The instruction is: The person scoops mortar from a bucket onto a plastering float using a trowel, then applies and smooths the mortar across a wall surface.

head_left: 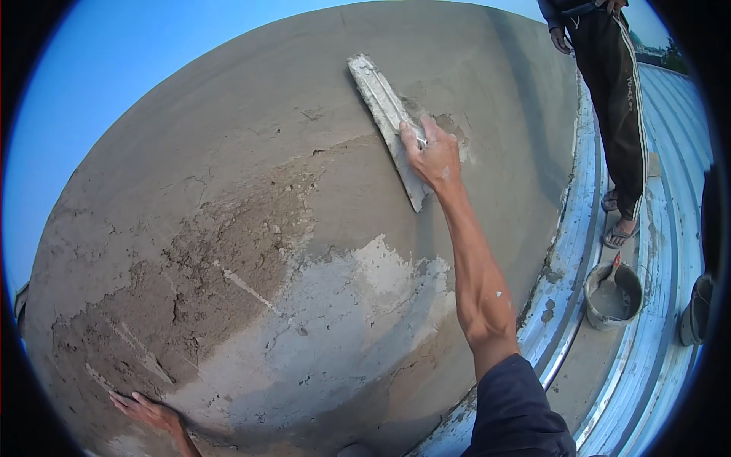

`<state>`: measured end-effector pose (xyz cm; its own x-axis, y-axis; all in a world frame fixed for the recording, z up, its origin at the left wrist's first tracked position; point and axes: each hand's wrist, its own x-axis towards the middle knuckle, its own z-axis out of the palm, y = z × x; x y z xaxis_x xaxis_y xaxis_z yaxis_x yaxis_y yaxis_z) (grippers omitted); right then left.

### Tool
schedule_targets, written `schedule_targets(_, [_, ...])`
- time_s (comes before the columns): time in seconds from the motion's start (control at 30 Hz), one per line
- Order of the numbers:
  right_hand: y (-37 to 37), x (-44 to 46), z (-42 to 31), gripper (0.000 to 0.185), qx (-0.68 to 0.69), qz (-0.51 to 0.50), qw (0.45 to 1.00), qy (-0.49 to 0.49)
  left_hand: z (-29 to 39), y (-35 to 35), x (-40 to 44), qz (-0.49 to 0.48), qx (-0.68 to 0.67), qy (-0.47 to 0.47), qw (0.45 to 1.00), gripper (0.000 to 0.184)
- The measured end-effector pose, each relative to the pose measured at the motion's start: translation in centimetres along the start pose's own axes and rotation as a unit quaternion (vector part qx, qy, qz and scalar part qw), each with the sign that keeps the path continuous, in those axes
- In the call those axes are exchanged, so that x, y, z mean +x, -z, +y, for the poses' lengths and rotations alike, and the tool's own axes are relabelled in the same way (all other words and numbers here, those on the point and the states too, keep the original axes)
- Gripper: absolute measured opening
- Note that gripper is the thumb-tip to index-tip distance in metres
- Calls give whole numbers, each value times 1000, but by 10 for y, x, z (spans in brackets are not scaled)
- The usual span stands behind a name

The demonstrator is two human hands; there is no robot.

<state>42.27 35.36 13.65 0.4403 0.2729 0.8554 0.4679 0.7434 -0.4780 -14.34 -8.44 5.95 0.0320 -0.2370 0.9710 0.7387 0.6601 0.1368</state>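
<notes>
My right hand (436, 154) is closed around the handle of a long plastering trowel (383, 103), its blade crusted with pale mortar. The blade lies against the upper part of a grey plastered wall (487, 84), slanting from upper left to lower right. Low on the left, my left hand (148, 412) rests on the wall with its fingers stretched out, holding nothing. Between the hands is a rough patch of brown mortar (228, 259), and below it a smoother, lighter grey area (327, 343). Around the trowel the plaster looks mostly smooth.
A person (609, 91) in dark trousers and sandals stands at the upper right on a ribbed metal roof (674, 137). A bucket of mortar (613, 297) with a red-handled tool (615, 263) sits on the roof. A second dark bucket (697, 308) stands at the right edge.
</notes>
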Motion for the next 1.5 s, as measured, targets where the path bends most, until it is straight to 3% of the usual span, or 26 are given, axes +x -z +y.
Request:
schedule_targets(0.2, [25,-110,-96,42,105,-262,955,-92,-3,9,4,-13,-8,-7,1000,61])
schedule_targets(0.3, [42,-129,-95,47,133,-161,968,-135,13,17,5,-25,-28,-10,999,63])
schedule_targets(0.37, [35,-112,-48,50,156,-35,949,-272,14,18,4,-20,-25,-8,999,63])
schedule_targets(0.4, [59,-85,-52,51,214,-61,883,-413,15,17,5,-16,-18,-12,1000,63])
schedule_targets(0.47, [53,-58,-6,48,308,-42,824,-473,20,19,6,-16,-13,-1,1000,62])
schedule_targets(0.57, [29,-30,13,45,302,-42,812,-497,21,17,6,-14,-9,15,1000,62])
schedule_targets(0.73, [21,-13,-41,46,261,-112,866,-410,23,15,4,-27,5,14,1000,60])
schedule_targets(0.8, [18,-15,-70,47,215,-142,912,-317,24,14,5,-6,-8,8,1000,60])
schedule_targets(0.93, [8,-27,-107,47,146,-175,929,-291,23,16,6,-10,-28,2,1000,61])
schedule_targets(1.0, [-4,-42,-113,46,102,-146,971,-158,27,16,6,-15,-28,9,999,61])
schedule_targets(1.03, [0,-47,-133,46,75,-146,976,-143,27,17,7,-16,-29,12,999,61])
schedule_targets(1.2, [-8,-85,-190,48,138,-154,968,-144,28,17,6,-3,-38,15,999,62])
schedule_targets(1.3, [-6,-108,-211,51,196,-170,944,-203,31,21,7,-18,-41,35,998,65])
schedule_targets(1.33, [-8,-116,-213,49,382,-244,826,-335,28,22,7,-14,-42,29,999,65])
schedule_targets(1.37, [-10,-124,-216,49,543,-301,649,-441,22,21,7,-23,-32,31,999,66])
schedule_targets(1.4, [-9,-131,-222,49,548,-297,646,-441,20,22,9,-32,-20,33,999,67])
schedule_targets(1.5, [31,-119,-251,58,711,-52,435,-551,29,29,21,-38,1,39,999,70])
